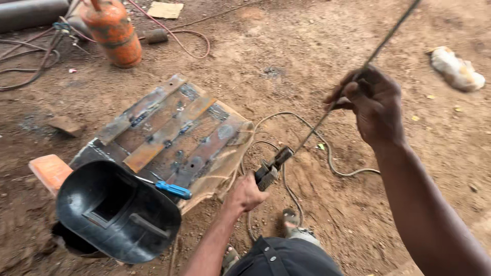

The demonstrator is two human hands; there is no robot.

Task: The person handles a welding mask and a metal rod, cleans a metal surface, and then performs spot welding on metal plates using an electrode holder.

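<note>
My left hand [246, 194] grips a welding electrode holder [271, 167] low in the middle of the view. A long thin welding rod [379, 47] runs from the holder's jaws up to the top right. My right hand [372, 102] is closed around the rod partway along it. Just left of the holder lies a rusty metal panel with flat strips across it [163, 128], flat on the dirt. A black welding mask [115, 212] rests face down on the panel's near corner, and beside it is a blue-handled screwdriver [173, 189].
A grey cable [327, 148] loops over the dirt from the holder. An orange brick [47, 171] sits under the panel's left corner. At the top left are an orange gas cylinder [112, 31], hoses and a grey pipe [28, 13]. A white rag [456, 68] lies at the right.
</note>
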